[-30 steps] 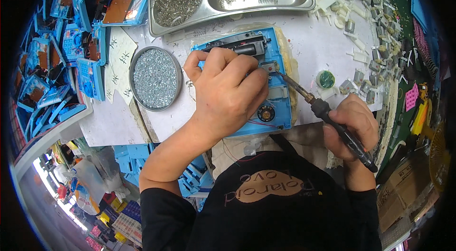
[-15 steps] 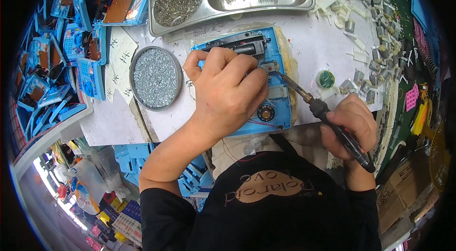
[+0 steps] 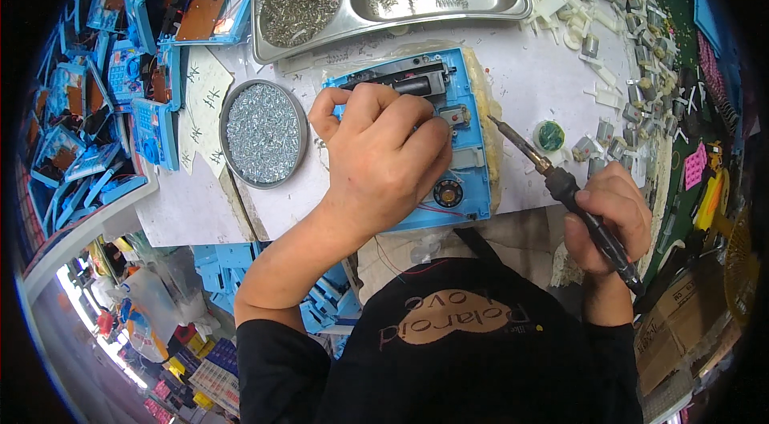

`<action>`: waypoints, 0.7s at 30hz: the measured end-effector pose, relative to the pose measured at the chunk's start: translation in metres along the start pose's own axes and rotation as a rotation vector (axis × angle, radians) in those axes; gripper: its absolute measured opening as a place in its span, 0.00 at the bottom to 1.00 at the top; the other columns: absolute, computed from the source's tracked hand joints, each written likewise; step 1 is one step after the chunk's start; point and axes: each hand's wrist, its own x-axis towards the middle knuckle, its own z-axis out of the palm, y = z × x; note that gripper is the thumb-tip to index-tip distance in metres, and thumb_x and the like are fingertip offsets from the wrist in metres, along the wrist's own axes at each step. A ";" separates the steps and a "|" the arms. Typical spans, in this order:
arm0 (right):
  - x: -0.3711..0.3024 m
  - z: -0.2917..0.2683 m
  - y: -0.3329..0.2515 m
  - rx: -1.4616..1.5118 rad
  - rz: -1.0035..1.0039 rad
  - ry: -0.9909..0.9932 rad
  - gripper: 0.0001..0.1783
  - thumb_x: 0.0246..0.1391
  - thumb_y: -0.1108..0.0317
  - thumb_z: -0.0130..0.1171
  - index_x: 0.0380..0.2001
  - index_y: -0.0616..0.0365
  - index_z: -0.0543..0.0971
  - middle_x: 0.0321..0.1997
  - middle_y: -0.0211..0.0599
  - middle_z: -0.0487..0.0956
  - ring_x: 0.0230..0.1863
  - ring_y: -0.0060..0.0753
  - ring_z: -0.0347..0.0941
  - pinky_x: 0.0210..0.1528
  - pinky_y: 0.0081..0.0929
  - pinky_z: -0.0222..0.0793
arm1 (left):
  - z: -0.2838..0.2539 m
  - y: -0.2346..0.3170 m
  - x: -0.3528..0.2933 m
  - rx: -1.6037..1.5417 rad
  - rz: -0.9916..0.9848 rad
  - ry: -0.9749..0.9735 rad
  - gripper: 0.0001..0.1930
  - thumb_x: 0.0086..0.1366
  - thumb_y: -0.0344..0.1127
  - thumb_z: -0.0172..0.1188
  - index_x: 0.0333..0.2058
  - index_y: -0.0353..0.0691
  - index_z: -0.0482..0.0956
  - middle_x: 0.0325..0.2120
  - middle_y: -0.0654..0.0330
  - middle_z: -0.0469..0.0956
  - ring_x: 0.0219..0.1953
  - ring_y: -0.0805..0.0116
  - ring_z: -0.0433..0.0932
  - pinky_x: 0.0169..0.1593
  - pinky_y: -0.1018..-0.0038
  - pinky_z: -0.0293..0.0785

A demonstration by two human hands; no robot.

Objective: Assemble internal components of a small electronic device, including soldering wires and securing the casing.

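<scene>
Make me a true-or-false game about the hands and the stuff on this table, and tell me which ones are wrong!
1. The right hand holds a long black soldering iron. True.
2. The left hand is inside the shiny metal tray. False: that hand is over the flat blue plastic casing.
3. Coiled metal springs lie in the tray. True.
4. The round grey dish of tiny silvery metal pieces is to the right of the casing. False: the dish is to the casing's left.
5. The small round green pot is to the right of the casing. True.
</scene>
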 end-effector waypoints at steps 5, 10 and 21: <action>-0.001 0.001 0.002 -0.006 -0.017 0.020 0.19 0.40 0.78 0.71 0.40 0.59 0.81 0.22 0.34 0.75 0.21 0.35 0.69 0.25 0.29 0.62 | 0.000 0.000 0.001 0.010 0.000 -0.005 0.11 0.46 0.32 0.75 0.30 0.50 0.84 0.32 0.70 0.78 0.39 0.66 0.74 0.49 0.60 0.57; 0.000 -0.001 0.002 -0.017 -0.024 0.025 0.16 0.44 0.76 0.73 0.39 0.58 0.81 0.22 0.34 0.76 0.21 0.34 0.69 0.24 0.28 0.62 | 0.000 0.000 0.001 0.014 0.007 -0.002 0.11 0.46 0.32 0.75 0.30 0.49 0.83 0.31 0.70 0.78 0.38 0.66 0.73 0.49 0.61 0.56; -0.002 -0.006 0.003 -0.032 -0.027 0.007 0.17 0.44 0.75 0.73 0.39 0.59 0.81 0.23 0.34 0.76 0.21 0.34 0.70 0.23 0.28 0.61 | -0.003 0.002 0.002 0.039 0.008 -0.007 0.12 0.47 0.32 0.75 0.32 0.48 0.85 0.32 0.69 0.79 0.38 0.66 0.74 0.49 0.62 0.57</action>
